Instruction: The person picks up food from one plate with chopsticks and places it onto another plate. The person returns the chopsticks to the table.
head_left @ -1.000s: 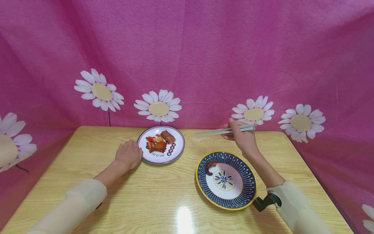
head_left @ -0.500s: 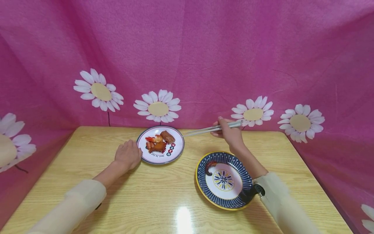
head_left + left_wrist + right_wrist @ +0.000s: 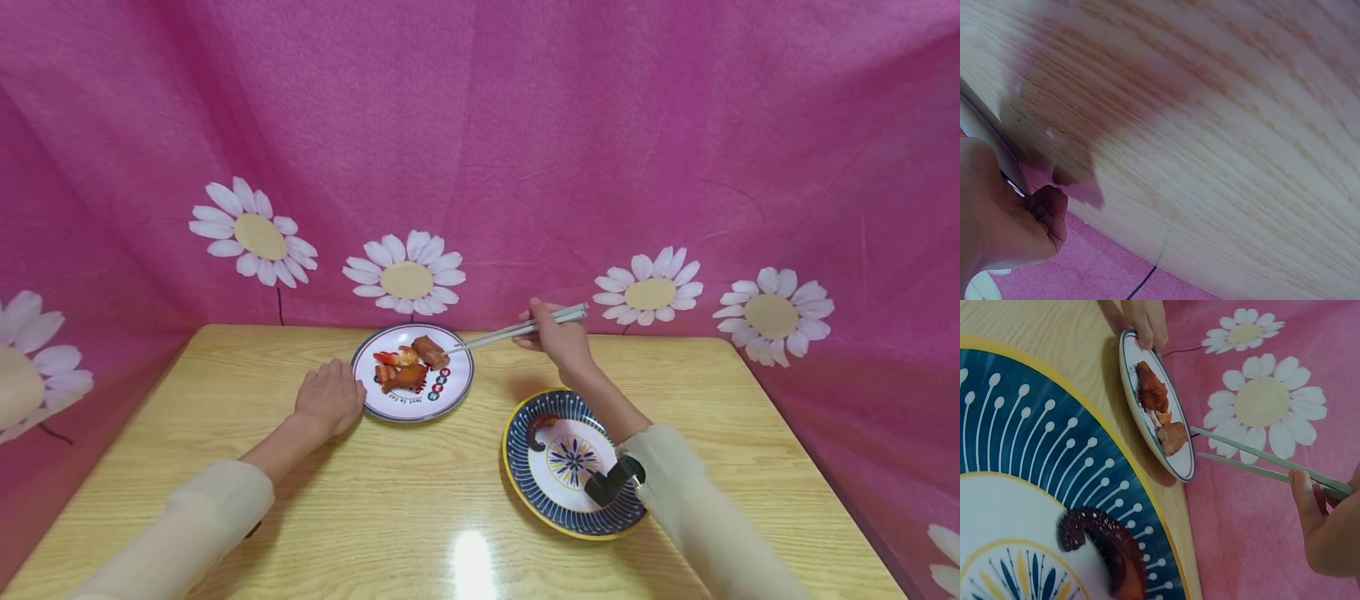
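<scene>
My left hand [image 3: 330, 396] holds the edge of a small white plate [image 3: 405, 412] with a dark rim; in the right wrist view a digit overlaps that rim. Its other fingers [image 3: 1050, 209] are curled in the left wrist view. On the plate lie a brown sausage-like piece [image 3: 431, 351], a shrimp [image 3: 401, 356] and reddish-brown food pieces [image 3: 403, 377]. My right hand [image 3: 562, 340] grips a pair of pale chopsticks [image 3: 510, 331], their tips slightly apart and overlapping the sausage-like piece's right end in the head view. In the right wrist view the chopsticks [image 3: 1260, 459] point toward the plate.
A larger blue-patterned dish [image 3: 517, 492] with a yellow rim stands beneath my right forearm, holding a dark octopus tentacle [image 3: 537, 431]. A black wrist camera [image 3: 617, 481] hangs over the dish. Behind the wooden table [image 3: 360, 517] rises a pink flowered cloth [image 3: 525, 167].
My right hand has moved left with the chopsticks, bringing their tips from right of the small plate to the sausage-like piece. The left hand and both dishes have stayed in place.
</scene>
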### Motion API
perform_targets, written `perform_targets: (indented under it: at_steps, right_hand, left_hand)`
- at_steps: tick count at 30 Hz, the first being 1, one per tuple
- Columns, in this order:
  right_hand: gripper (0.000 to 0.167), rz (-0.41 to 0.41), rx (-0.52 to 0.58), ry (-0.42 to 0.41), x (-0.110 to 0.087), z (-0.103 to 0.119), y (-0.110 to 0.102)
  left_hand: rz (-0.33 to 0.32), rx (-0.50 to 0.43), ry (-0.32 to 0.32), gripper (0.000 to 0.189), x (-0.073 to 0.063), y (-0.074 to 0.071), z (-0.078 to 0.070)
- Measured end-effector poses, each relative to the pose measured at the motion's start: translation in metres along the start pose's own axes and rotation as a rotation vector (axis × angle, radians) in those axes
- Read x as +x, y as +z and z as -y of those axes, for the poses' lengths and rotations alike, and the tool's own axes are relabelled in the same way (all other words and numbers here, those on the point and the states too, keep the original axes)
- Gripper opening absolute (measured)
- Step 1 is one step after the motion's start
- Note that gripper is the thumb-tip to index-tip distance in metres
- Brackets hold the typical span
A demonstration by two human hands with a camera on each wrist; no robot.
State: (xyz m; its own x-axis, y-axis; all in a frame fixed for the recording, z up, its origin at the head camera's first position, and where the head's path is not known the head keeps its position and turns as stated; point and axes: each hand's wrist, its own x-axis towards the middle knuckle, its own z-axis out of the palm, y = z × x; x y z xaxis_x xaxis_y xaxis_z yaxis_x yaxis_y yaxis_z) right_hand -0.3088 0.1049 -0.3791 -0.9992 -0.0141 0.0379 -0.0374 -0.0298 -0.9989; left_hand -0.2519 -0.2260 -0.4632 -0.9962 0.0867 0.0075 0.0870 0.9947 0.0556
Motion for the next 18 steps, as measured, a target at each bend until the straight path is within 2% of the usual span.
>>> perform_targets:
  at_steps: [8,18]
  right_hand:
    - [0.04,0.002,-0.007,0.008,0.005,-0.008,0.016]
    - [0.041,0.001,-0.046,0.034,0.012,-0.012,0.024]
  left_hand:
    - [-0.011,0.008,0.003,0.041,-0.001,0.0,0.0]
    - [-0.005,-0.005,-0.006,0.04,-0.001,0.001,0.001]
